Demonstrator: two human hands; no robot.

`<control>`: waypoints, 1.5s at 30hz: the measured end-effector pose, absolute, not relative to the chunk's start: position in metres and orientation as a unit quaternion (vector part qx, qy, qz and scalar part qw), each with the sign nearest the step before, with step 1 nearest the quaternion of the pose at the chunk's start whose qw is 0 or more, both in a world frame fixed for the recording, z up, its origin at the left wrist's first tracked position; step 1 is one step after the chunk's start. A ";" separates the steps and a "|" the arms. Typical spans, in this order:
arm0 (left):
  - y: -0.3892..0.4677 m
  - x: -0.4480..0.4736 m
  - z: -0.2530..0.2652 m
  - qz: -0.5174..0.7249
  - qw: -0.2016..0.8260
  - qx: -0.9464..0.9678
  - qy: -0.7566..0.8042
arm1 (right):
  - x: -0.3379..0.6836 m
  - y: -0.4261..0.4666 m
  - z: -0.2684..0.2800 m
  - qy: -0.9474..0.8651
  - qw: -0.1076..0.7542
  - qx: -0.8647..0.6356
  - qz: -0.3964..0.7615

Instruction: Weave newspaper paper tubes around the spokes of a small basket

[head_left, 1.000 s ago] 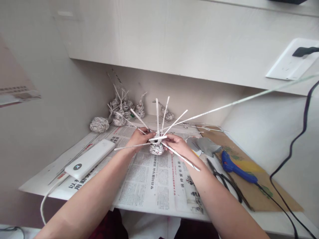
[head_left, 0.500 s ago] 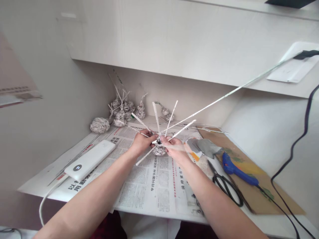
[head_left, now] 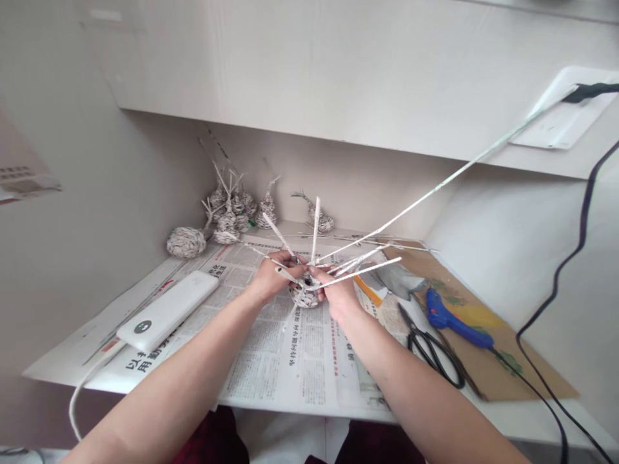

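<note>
A small round woven paper piece [head_left: 304, 298] rests low over the newspaper, with rolled paper sticks fanning out from its rim. My left hand [head_left: 275, 276] is closed on its left side, thumb at the rim. My right hand [head_left: 339, 291] pinches the right side of the rim, where several sticks cross. A long rolled paper strand [head_left: 425, 196] runs from the rim far up to the right. The piece's dark opening shows between both thumbs. My fingertips on the far side are hidden.
Newspaper [head_left: 261, 370] covers the table. Several woven paper gourds [head_left: 226, 225] and a woven ball [head_left: 186, 243] stand at the back left. A white power bank [head_left: 169, 309] lies left. Black scissors [head_left: 432, 351], a blue glue gun [head_left: 457, 322] and cardboard [head_left: 507, 361] lie right. A black cord [head_left: 578, 251] hangs right.
The woven piece has turned in my hands. Its sticks point in new directions, with several now bunched to the right. The whole view has shifted slightly.
</note>
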State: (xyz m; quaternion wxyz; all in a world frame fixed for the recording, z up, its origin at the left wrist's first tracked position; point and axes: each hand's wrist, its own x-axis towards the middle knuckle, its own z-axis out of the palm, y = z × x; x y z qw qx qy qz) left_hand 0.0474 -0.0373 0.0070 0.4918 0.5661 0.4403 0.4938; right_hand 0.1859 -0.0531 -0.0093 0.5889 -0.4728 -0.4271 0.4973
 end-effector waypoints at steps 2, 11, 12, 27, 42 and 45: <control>-0.038 0.047 0.008 0.482 0.482 0.570 0.459 | 0.185 -0.054 -0.009 -0.417 0.599 -0.482 0.485; -0.035 0.043 0.009 0.498 0.507 0.538 0.453 | 0.177 -0.056 -0.012 -0.309 0.631 -0.475 0.530; -0.034 0.042 0.009 0.498 0.507 0.539 0.452 | 0.177 -0.056 -0.012 -0.305 0.632 -0.472 0.533; -0.036 0.045 0.009 0.496 0.504 0.551 0.443 | 0.178 -0.057 -0.016 -0.435 0.623 -0.473 0.447; -0.040 0.055 0.006 0.516 0.542 0.504 0.432 | 0.190 -0.057 -0.008 -0.569 0.577 -0.523 0.263; -0.042 0.061 0.006 0.554 0.546 0.481 0.405 | 0.189 -0.057 -0.004 -0.566 0.584 -0.523 0.255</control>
